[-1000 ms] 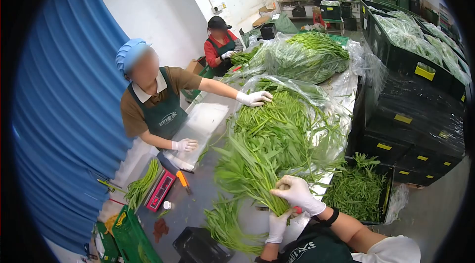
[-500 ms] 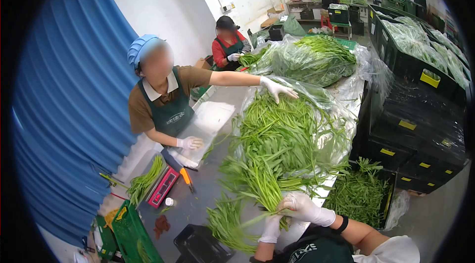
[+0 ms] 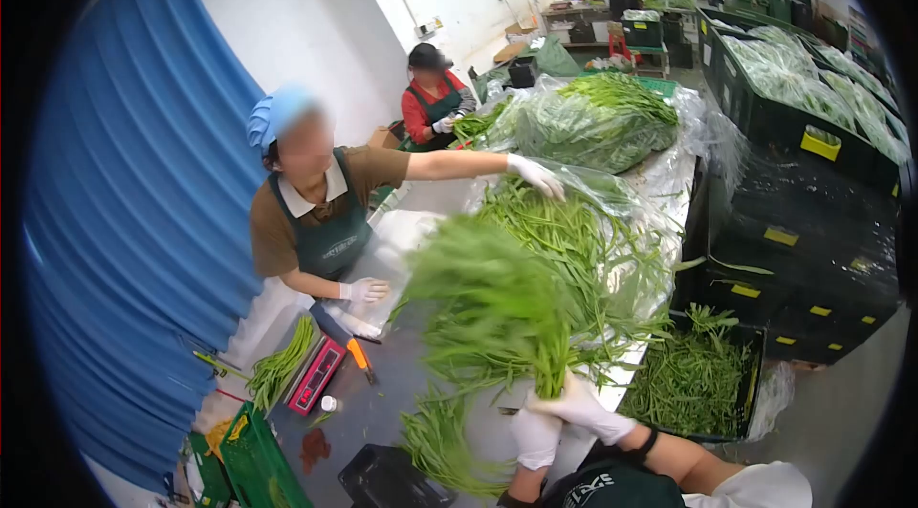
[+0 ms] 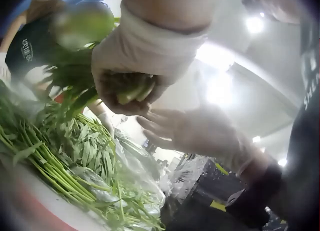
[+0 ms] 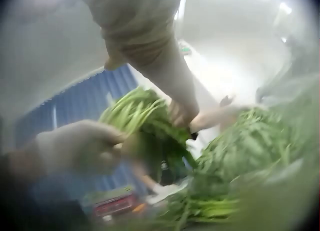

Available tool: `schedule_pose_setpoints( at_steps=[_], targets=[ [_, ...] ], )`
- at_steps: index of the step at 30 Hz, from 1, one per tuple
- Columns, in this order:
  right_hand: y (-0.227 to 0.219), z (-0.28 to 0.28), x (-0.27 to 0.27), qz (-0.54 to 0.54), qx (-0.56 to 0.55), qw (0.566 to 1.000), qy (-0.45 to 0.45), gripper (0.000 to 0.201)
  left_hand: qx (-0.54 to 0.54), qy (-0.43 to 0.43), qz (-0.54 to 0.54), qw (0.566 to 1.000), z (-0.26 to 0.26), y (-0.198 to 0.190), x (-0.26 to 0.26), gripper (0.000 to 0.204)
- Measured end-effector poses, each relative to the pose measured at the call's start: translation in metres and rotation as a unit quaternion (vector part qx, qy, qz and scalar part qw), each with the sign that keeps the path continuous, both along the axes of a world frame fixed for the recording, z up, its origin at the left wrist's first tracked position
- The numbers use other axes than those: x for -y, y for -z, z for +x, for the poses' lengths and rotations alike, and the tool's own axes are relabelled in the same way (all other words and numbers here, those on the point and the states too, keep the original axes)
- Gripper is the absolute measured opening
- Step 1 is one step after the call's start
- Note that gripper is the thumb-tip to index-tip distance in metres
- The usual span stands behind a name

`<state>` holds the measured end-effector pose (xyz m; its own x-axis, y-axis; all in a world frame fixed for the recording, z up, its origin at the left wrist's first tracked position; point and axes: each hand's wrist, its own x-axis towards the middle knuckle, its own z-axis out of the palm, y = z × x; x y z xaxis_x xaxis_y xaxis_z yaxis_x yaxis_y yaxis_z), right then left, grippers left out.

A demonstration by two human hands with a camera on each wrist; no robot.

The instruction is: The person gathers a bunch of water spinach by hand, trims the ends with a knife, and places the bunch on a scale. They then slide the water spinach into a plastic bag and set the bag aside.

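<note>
A bunch of water spinach (image 3: 550, 355) stands over the near side of the table, its leafy top blurred. My gloved left hand (image 3: 535, 436) grips the bunch by its stems; in the left wrist view the cut stem ends (image 4: 137, 93) show inside the curled fingers. Beside it, my gloved right hand (image 3: 583, 410) is at the stems, its fingers extended in the left wrist view. Beyond the bunch lies a large heap of water spinach (image 3: 602, 259) on clear plastic. A smaller pile (image 3: 445, 441) rests on the table left of my hands.
Across the table a person in a blue cap (image 3: 320, 212) reaches over the heap. A pink scale (image 3: 316, 374) with greens, an orange-handled knife (image 3: 360, 358) and a black container (image 3: 392, 479) are to the left. A crate of leaves (image 3: 755, 384) stands at right.
The bunch has swung up and blurred, its leaves off the heap. The right hand has shifted from plucking at the stems to lying alongside them. The other person's arm reaches farther across.
</note>
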<state>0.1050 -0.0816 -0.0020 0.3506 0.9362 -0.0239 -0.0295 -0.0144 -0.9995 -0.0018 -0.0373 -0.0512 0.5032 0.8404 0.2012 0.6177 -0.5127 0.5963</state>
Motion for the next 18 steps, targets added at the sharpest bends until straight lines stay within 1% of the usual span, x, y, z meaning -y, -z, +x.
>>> schedule_pose_setpoints(
  at_steps=[1, 2, 3, 4, 5, 6, 7, 8, 9, 10, 11, 12, 13, 14, 15, 16, 17, 18],
  targets=[
    [0.013, -0.004, -0.004, -0.003, -0.006, 1.0, 0.007, 0.079, -0.09, -0.024, 0.039, 0.995, 0.003, -0.007, 0.005, 0.054],
    [0.038, -0.007, -0.016, -0.025, -0.119, 0.992, 0.027, 0.059, -0.071, -0.016, -0.004, 0.997, 0.004, -0.017, 0.004, 0.057],
    [0.055, -0.007, -0.026, -0.044, -0.228, 0.971, 0.045, 0.039, -0.075, -0.011, -0.002, 0.997, -0.001, -0.017, 0.002, 0.057],
    [0.062, -0.003, -0.024, -0.032, -0.319, 0.947, 0.018, 0.025, -0.04, 0.03, -0.107, 0.993, -0.009, -0.016, 0.0, 0.058],
    [0.071, 0.004, -0.023, -0.031, -0.32, 0.947, 0.019, 0.025, -0.004, 0.069, -0.211, 0.975, -0.016, -0.019, -0.003, 0.058],
    [0.08, 0.012, -0.021, -0.051, -0.382, 0.923, -0.021, 0.029, 0.062, 0.123, -0.34, 0.93, -0.023, -0.024, -0.006, 0.053],
    [0.087, 0.018, -0.018, -0.072, -0.441, 0.892, -0.061, 0.033, 0.061, 0.122, -0.341, 0.93, -0.029, -0.009, -0.013, 0.053],
    [0.092, 0.024, -0.015, -0.06, -0.447, 0.888, -0.089, 0.038, 0.178, 0.086, -0.504, 0.841, -0.038, 0.018, -0.023, 0.052],
    [0.091, 0.023, -0.014, -0.062, -0.449, 0.887, -0.09, 0.038, 0.288, 0.044, -0.641, 0.711, -0.044, 0.034, -0.027, 0.05],
    [0.088, 0.021, -0.013, -0.031, -0.471, 0.873, -0.123, 0.043, 0.32, 0.049, -0.629, 0.707, -0.04, 0.027, -0.025, 0.054],
    [0.083, 0.02, -0.012, 0.003, -0.49, 0.858, -0.155, 0.048, 0.32, 0.048, -0.628, 0.708, -0.036, 0.028, -0.024, 0.054],
    [0.076, 0.015, -0.011, 0.003, -0.458, 0.874, -0.161, 0.05, 0.344, 0.052, -0.618, 0.705, -0.029, 0.032, -0.022, 0.054],
    [0.079, 0.014, -0.014, 0.004, -0.458, 0.874, -0.161, 0.05, 0.367, 0.054, -0.61, 0.7, -0.023, 0.035, -0.018, 0.055],
    [0.087, 0.011, -0.017, -0.006, -0.373, 0.917, -0.145, 0.047, 0.39, 0.056, -0.602, 0.694, -0.021, 0.037, -0.017, 0.056],
    [0.092, 0.01, -0.019, -0.017, -0.283, 0.95, -0.127, 0.045, 0.389, 0.056, -0.603, 0.694, -0.021, 0.037, -0.019, 0.056],
    [0.091, 0.012, -0.02, -0.017, -0.284, 0.95, -0.127, 0.045, 0.362, 0.078, -0.634, 0.679, -0.017, 0.032, -0.021, 0.056],
    [0.089, 0.017, -0.023, 0.009, -0.03, 0.997, -0.065, 0.046, 0.335, 0.1, -0.663, 0.662, -0.013, 0.027, -0.023, 0.056],
    [0.086, 0.024, -0.025, 0.033, 0.226, 0.974, 0.002, 0.05, 0.342, 0.099, -0.649, 0.673, -0.009, 0.021, -0.021, 0.054]
  ],
)
